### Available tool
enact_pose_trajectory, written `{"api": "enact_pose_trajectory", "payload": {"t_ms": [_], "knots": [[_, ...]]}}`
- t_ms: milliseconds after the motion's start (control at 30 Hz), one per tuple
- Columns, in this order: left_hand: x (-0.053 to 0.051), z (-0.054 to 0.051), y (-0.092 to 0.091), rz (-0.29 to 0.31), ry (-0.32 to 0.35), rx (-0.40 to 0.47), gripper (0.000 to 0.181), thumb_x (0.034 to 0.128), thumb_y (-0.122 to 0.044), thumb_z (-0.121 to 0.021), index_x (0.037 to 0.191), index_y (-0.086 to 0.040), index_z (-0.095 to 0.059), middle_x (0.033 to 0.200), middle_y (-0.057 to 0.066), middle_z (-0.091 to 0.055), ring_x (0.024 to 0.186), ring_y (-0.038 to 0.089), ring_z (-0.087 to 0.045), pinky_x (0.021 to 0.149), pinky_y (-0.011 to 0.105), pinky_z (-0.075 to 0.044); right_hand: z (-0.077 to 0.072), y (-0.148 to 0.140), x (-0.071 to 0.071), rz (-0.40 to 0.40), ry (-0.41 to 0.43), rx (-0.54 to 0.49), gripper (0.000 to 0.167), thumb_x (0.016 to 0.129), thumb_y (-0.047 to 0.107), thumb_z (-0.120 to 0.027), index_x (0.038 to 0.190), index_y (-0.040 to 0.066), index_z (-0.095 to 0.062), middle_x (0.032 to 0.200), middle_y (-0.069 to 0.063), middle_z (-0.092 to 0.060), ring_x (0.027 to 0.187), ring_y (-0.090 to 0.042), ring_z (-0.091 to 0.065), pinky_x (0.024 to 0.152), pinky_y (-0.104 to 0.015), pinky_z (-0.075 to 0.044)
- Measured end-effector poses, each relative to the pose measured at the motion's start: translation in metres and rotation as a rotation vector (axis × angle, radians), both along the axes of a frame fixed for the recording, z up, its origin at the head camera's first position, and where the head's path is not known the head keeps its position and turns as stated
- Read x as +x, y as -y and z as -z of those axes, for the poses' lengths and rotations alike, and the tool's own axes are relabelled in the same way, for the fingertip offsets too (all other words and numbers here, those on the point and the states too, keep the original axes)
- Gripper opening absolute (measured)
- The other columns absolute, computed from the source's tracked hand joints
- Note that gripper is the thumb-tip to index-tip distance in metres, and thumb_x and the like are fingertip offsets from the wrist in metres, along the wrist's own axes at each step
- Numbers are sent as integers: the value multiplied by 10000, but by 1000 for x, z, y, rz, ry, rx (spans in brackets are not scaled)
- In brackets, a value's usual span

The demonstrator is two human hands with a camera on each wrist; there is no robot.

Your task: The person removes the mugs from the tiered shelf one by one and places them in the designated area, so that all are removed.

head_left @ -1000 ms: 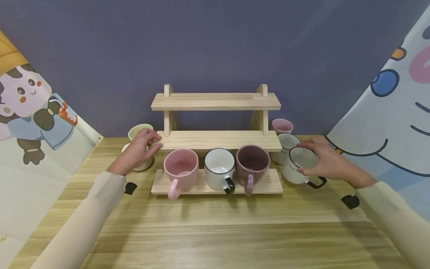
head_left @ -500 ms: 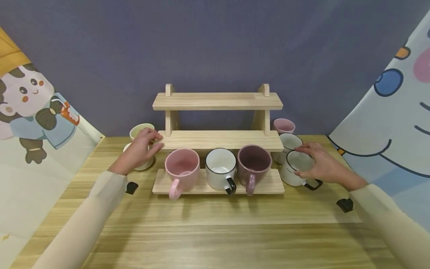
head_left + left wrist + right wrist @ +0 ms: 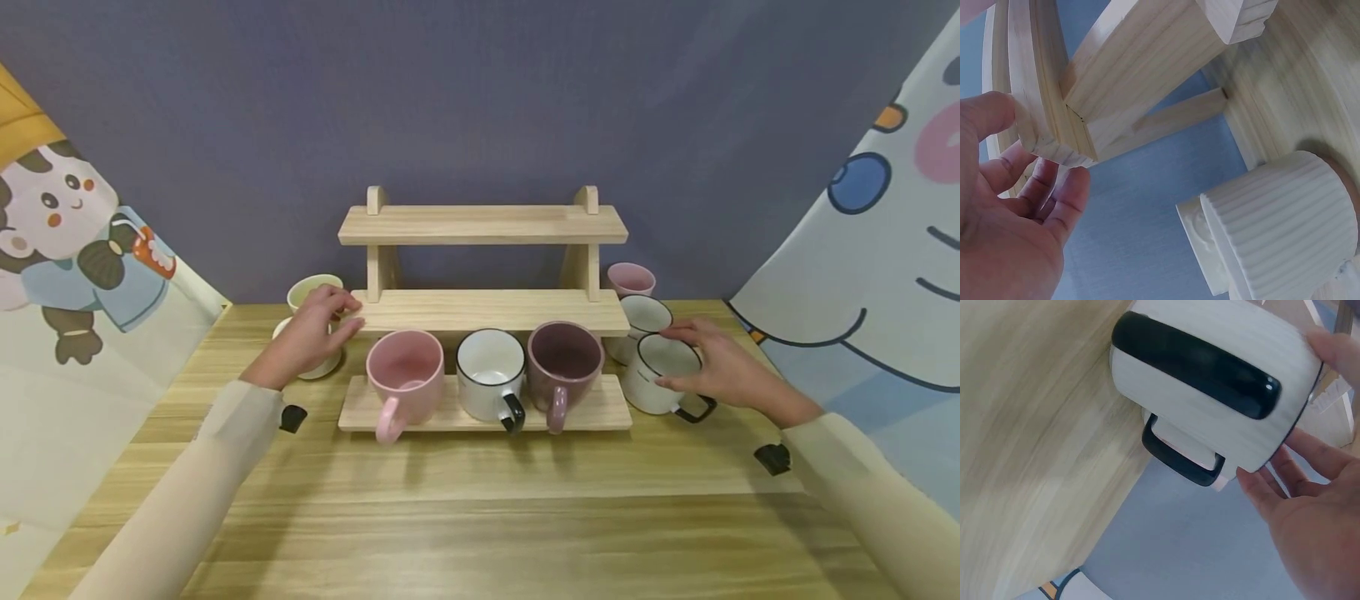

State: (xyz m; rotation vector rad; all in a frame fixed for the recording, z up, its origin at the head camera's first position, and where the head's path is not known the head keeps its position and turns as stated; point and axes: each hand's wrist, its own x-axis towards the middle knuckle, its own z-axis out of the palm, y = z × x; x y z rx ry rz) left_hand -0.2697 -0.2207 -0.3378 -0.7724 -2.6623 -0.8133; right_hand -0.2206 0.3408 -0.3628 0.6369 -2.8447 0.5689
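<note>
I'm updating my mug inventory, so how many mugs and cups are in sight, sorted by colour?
White mugs with black rims: 3
White ribbed cup: 1
Pink mug and pink cup: 2
Purple mug: 1
Pale yellow-green cup: 1
Total: 8

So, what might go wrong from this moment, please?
The right hand seems to hold the white mug with black rim and handle only near its rim, so it could slip. It might also knock the similar white mug close behind it. The left hand grips the pale wooden three-tier rack by a shelf end; a tug might shift the glossy pink mug on its lowest tier.
</note>
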Motion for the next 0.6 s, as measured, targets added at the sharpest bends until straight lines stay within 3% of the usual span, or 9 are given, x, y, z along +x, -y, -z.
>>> {"api": "enact_pose_trajectory", "payload": {"t_ms": [333, 600], "knots": [[-1, -1, 3, 3, -81, -41, 183, 899, -80, -636, 1013, 60, -608, 1008, 179, -498, 885, 311, -476, 782, 446, -439, -20, 15, 0, -17, 12, -6, 764, 783, 396, -765, 1350, -21, -467, 1314, -241, -448, 1148, -423, -462, 889, -589, -387], [-2, 1, 3, 15, -102, -62, 172, 913, -98, -618, 1014, 41, -608, 986, 181, -501, 872, 325, -445, 755, 415, -372, -31, 36, -15, -111, -46, -68, 538, 909, 244, -653, 1337, -32, -479, 1225, -186, -491, 1073, -385, -512, 838, -534, -439]]}}
